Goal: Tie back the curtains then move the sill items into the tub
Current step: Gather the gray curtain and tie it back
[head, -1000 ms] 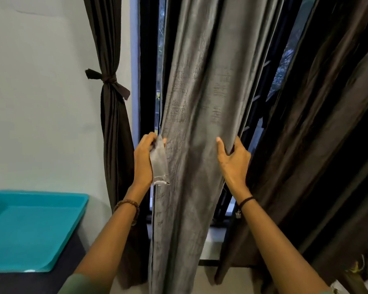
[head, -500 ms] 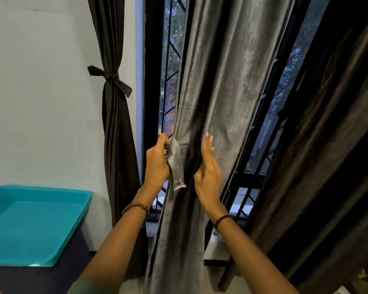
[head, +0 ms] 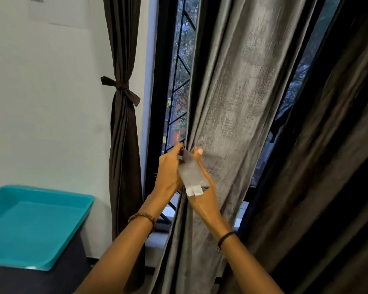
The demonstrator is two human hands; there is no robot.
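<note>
A grey curtain (head: 232,98) hangs in front of the window, bunched at its left edge. My left hand (head: 168,172) pinches a grey fabric tie strap (head: 192,179) near its top end. The strap hangs down across my right hand (head: 202,194), which lies against the curtain's left edge with its fingers pointing up. A dark brown curtain (head: 123,145) at the left is tied back with a knotted band (head: 123,87). More dark curtain (head: 327,166) hangs at the right. A teal tub (head: 36,225) sits at the lower left. Only a pale strip of the window sill (head: 169,211) shows below my hands.
The black window frame and metal grille (head: 176,102) show between the curtains. A white wall (head: 47,102) fills the left. The tub rests on a dark stand (head: 40,281).
My right hand slid left along the grey curtain until it met my left hand, gathering the cloth. The tie strap now lies over my right hand. More window shows at both sides.
</note>
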